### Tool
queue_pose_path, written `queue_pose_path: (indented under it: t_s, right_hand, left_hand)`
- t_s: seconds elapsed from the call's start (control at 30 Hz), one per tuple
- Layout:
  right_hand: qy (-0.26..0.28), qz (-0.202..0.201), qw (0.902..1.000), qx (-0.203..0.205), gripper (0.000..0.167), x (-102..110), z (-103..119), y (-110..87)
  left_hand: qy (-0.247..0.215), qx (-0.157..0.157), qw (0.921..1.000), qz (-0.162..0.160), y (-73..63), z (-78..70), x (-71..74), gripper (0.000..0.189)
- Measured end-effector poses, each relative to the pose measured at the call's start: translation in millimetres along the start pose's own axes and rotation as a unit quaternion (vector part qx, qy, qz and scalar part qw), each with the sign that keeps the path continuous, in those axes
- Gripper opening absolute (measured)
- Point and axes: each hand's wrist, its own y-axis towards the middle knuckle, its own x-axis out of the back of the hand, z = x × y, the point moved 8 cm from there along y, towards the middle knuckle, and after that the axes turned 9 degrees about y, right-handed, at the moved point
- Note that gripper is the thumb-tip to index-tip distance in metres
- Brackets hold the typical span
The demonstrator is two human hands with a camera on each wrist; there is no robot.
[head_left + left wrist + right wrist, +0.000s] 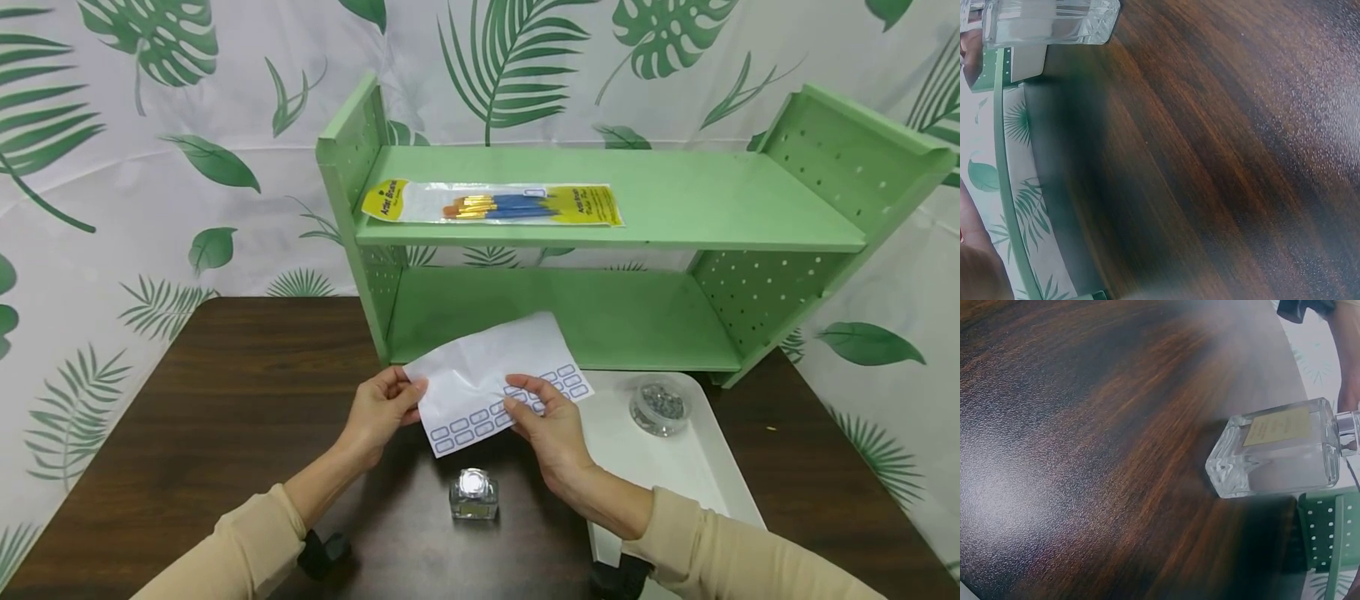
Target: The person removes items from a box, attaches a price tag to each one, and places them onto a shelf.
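Observation:
A white sheet of blue-framed label stickers (483, 367) is held up above the table, tilted and slightly creased. My left hand (386, 408) pinches its left edge between thumb and fingers. At its lower right part, my right hand (551, 425) grips the sheet, thumb and index finger over the rows of labels; whether a single label is lifted cannot be seen. Below the sheet stands a clear glass perfume bottle (474, 496) with a shiny cap. Its pale yellow label (1279, 427) shows in the right wrist view, and its glass base (1085, 25) in the left wrist view.
A green shelf (600, 312) stands at the back of the dark wooden table (225, 433). On its upper board lies a pack of artist brushes (491, 204). At right, a white tray (675, 467) bears a clear round tub (660, 407) of small greyish pieces.

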Motion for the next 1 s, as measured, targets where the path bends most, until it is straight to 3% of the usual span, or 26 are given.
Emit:
queue_pose_path:
  t_s: [0.5, 1.0]
  right_hand:
    - [0.010, 0.019, 0.9998, 0.006, 0.034, 0.3, -0.3, 2.3]
    - [0.034, 0.002, 0.9993, 0.014, 0.015, 3.1, -1.4, 0.9]
  left_hand:
    - [0.004, 0.004, 1.0000, -0.003, -0.3, -1.1, -0.1, 0.019]
    - [0.012, 0.000, 0.9999, -0.001, 0.4, 1.7, -0.6, 0.016]
